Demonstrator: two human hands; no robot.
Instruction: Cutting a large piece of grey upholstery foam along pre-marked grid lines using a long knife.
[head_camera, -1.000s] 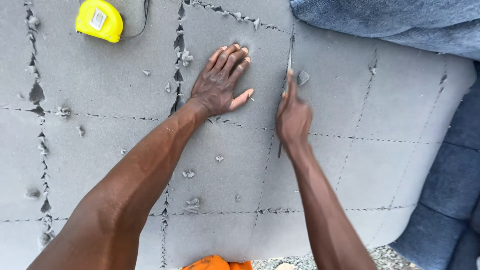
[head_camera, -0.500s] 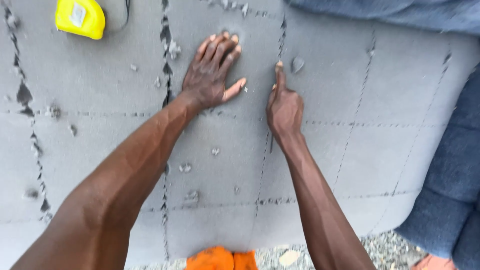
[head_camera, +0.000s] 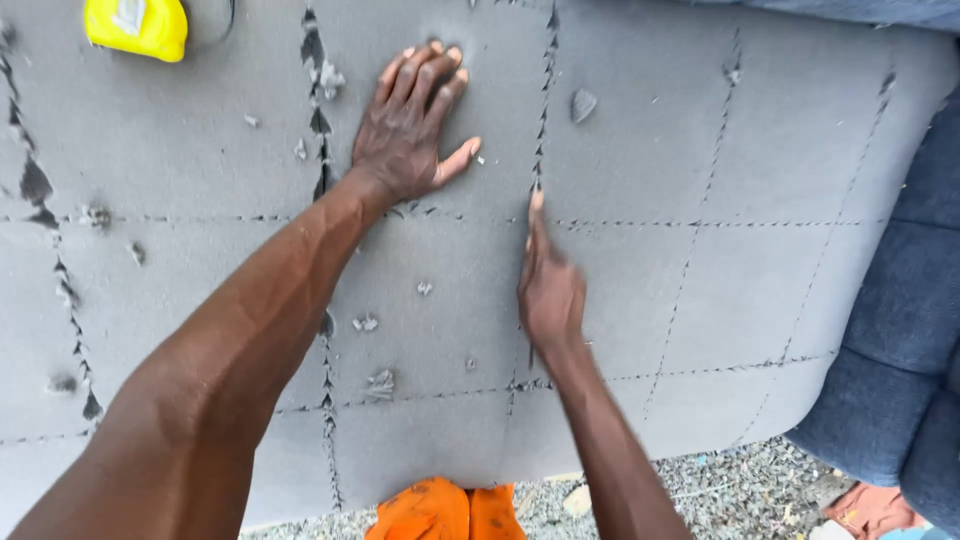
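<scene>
foam sheet (head_camera: 640, 300) seam runs away from the person — right hand (head_camera: 548, 290) clenched on it, left hand (head_camera: 410, 125) flat beside.

One grey foam sheet (head_camera: 690, 260), scored into squares. Two hands: left hand (head_camera: 408, 130) and right hand (head_camera: 548, 290). One yellow tape measure (head_camera: 138, 26), cut off by the top edge. Three lengthwise cut lines fully in view, plus part of a fourth at the far left; two crosswise ones. Roughly a dozen loose foam crumbs (head_camera: 581, 104), hard to count exactly, some being small and blurred. One blue cushioned piece (head_camera: 900, 330) at the right. One orange cloth patch (head_camera: 440, 510) at the bottom, possibly two knees.
</scene>
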